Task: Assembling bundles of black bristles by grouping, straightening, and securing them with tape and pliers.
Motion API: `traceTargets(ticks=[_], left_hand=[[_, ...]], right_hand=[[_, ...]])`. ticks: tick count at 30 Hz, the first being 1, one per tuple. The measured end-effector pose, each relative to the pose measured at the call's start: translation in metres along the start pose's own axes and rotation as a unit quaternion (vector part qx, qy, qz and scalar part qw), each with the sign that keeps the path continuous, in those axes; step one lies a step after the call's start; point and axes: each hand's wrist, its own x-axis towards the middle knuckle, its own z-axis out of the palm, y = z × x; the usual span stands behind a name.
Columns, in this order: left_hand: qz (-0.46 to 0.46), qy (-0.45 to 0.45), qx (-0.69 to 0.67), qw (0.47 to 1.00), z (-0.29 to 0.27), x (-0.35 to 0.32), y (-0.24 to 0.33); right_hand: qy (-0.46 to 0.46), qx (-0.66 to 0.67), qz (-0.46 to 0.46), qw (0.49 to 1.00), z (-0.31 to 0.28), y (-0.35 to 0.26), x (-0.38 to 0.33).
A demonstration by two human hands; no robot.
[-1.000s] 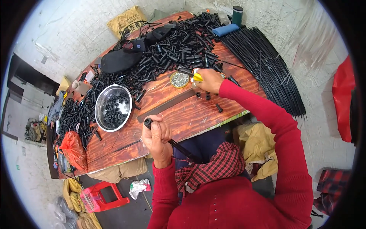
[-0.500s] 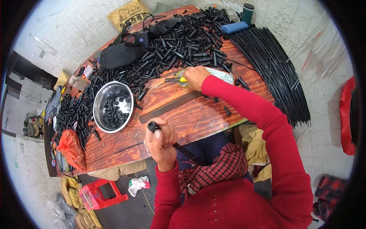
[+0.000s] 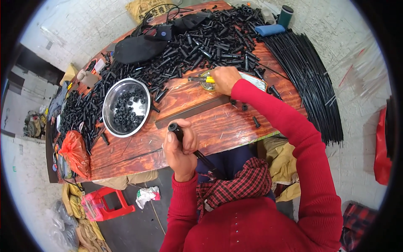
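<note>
My left hand [image 3: 181,148] grips a thin black rod [image 3: 197,154] near the wooden table's front edge; a black tubular cap [image 3: 172,127] sits on the rod's upper end by my thumb. My right hand [image 3: 225,79] reaches across the table and holds a yellow-handled tool [image 3: 205,79] over a small round tin [image 3: 205,85]. Both sleeves are red. A steel bowl [image 3: 110,119] of small black rings stands left of my left hand. A big heap of black tubes [image 3: 205,42] lies beyond my right hand.
A bundle of long black rods [image 3: 310,80] lies along the table's right side. A dark flat bar [image 3: 191,112] lies mid-table. A black bag [image 3: 136,48], a blue roll [image 3: 270,30], a dark cup [image 3: 285,16] at the back. An orange bag [image 3: 74,152] sits at the left; a red stool [image 3: 103,205] below.
My right hand has stayed at the tin, now with the yellow-handled tool pointing left. My left hand keeps holding the capped rod near the table edge.
</note>
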Motion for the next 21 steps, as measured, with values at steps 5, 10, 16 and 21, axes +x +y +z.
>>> traceTargets(ticks=[5, 10, 16, 21], left_hand=[[-0.001, 0.014, -0.009, 1.000, -0.002, 0.000, -0.002], [0.001, 0.004, 0.031, 1.000, 0.002, -0.002, 0.000], [0.004, 0.000, 0.078, 0.997, 0.013, -0.006, 0.001], [0.005, 0.008, 0.124, 0.992, 0.023, -0.016, 0.001]], right_hand=[[0.001, 0.064, 0.062, 0.996, -0.017, 0.000, -0.002], [-0.029, 0.341, 0.140, 0.929, -0.037, -0.014, -0.018], [-0.130, 0.692, 0.123, 0.700, -0.101, -0.070, -0.074], [-0.150, 0.724, 0.063, 0.671, -0.137, -0.107, -0.104]])
